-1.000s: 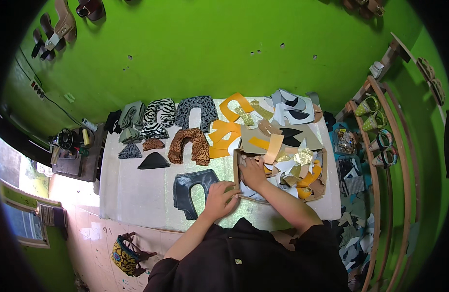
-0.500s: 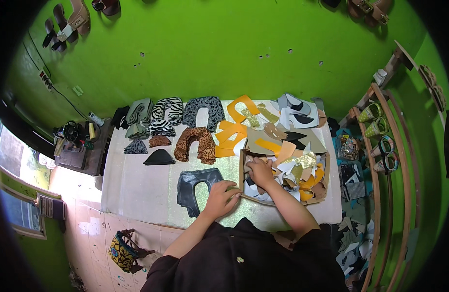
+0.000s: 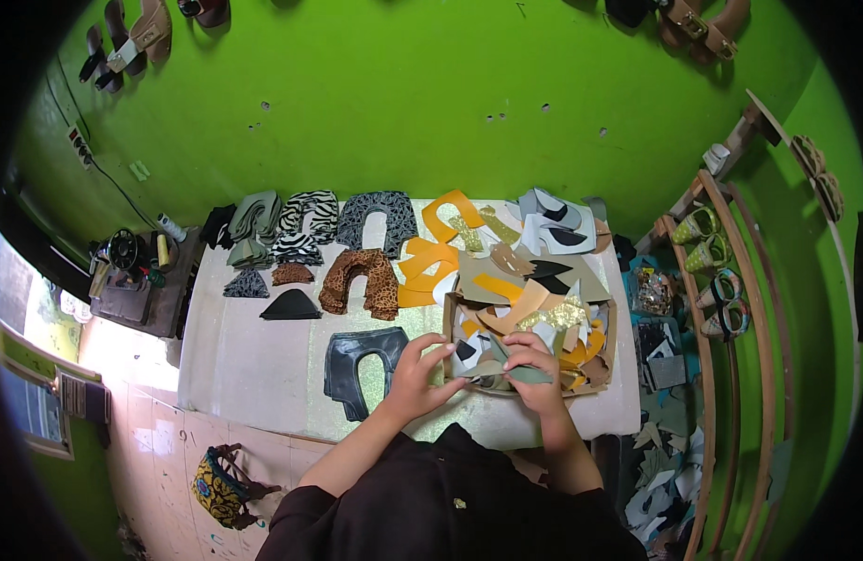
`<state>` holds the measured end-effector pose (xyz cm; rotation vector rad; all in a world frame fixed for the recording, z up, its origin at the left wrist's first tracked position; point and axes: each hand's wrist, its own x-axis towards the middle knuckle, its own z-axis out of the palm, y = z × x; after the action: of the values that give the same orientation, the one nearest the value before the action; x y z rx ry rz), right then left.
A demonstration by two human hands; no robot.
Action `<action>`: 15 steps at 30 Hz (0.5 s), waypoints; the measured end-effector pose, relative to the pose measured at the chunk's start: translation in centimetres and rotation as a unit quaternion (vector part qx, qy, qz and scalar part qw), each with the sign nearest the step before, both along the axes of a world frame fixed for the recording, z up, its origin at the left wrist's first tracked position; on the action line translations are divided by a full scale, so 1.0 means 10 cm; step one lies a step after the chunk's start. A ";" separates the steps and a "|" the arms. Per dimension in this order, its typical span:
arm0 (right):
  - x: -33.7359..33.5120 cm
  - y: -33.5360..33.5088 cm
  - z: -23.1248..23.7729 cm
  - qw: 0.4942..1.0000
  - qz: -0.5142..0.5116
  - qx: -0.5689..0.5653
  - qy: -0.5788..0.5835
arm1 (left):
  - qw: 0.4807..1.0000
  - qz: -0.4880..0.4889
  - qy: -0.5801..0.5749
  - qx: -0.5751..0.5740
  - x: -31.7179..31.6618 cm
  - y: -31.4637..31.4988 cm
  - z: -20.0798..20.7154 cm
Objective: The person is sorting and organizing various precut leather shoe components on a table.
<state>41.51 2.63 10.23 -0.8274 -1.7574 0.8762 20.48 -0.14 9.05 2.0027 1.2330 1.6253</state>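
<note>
Both my hands meet at the near edge of a shallow cardboard box full of cut shoe-upper pieces in orange, gold, tan, black and white. My right hand pinches a grey-green cut piece over the box's front edge. My left hand touches the same piece from the left, fingers partly spread. Just left of my left hand a dark grey U-shaped upper piece lies flat on the glittery sheet.
The white table carries rows of cut uppers: zebra, leopard, dark patterned, orange, black triangle. A shoe rack stands at right, a sewing machine stand at left. A patterned bag lies on the floor.
My right hand has drawn back from inside the box to its front edge, holding a grey-green piece. My left hand has moved right, off the dark grey piece, toward the right hand.
</note>
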 end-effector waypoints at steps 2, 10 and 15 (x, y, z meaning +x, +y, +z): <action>0.00 -0.05 0.03 1.000 0.028 -0.008 0.009 | 0.995 -0.050 0.082 0.002 -0.01 0.01 0.09; -0.04 -0.13 -0.16 0.946 -0.047 -0.273 0.168 | 0.975 -0.063 -0.103 -0.185 0.00 -0.07 -0.07; 0.01 -0.17 -0.21 0.953 -0.143 -0.248 0.101 | 0.840 -0.112 -0.372 -0.378 -0.09 -0.05 -0.09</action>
<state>41.64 0.90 8.10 -1.2338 -1.2106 1.1767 19.55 -0.60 8.12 0.8509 1.0223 1.2819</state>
